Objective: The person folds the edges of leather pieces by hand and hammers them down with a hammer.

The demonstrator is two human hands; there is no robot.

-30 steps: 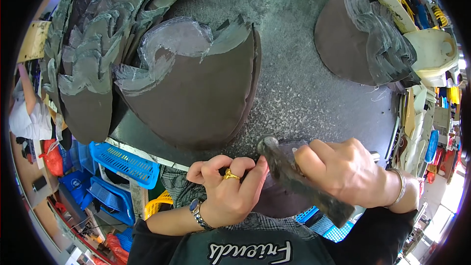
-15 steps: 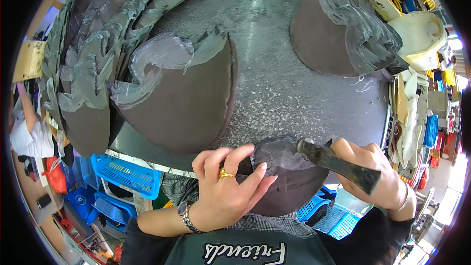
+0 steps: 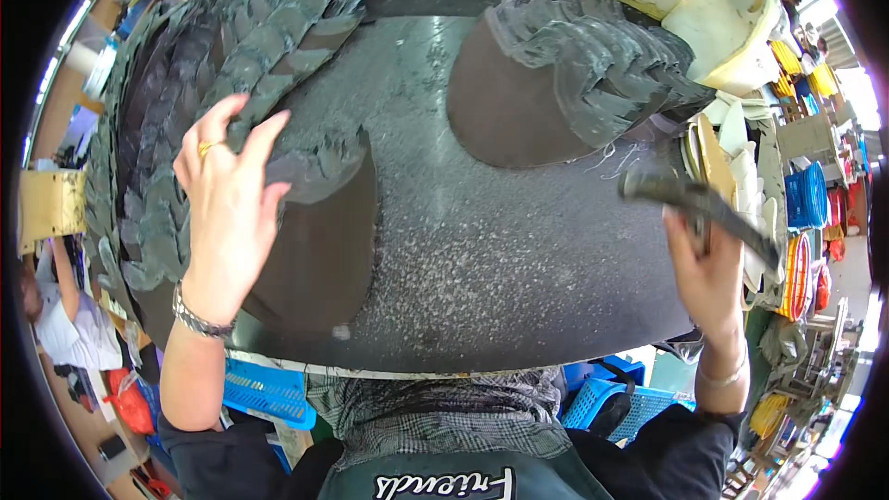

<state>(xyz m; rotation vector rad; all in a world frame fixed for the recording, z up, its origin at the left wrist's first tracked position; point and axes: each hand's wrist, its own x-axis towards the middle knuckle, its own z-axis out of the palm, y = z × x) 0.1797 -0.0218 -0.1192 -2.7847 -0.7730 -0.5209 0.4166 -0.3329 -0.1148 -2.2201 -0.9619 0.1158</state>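
My left hand (image 3: 227,208) is raised over the left part of the table, its fingers spread and nothing visible in them. Below and beside it lies a brown, rounded flat piece (image 3: 324,268) with a grey, wavy, glue-smeared edge, partly hidden by the hand. Further left, long overlapping rows of similar smeared pieces (image 3: 250,56) fan out. At the right, my right hand (image 3: 708,292) is closed around the handle of a hammer (image 3: 694,196), whose dark head is held up off the table and slightly blurred.
A fanned stack of brown pieces (image 3: 519,93) lies at the far right of the dark table (image 3: 482,287). Behind it stands a cream plastic container (image 3: 727,23). Pale offcuts (image 3: 741,167) line the right edge. Blue baskets (image 3: 269,389) sit below the near edge. Another person (image 3: 74,324) is at far left.
My left hand has left the piece at the table's near edge and moved up and left. That piece no longer shows there. My right hand has lifted the hammer away, up and right.
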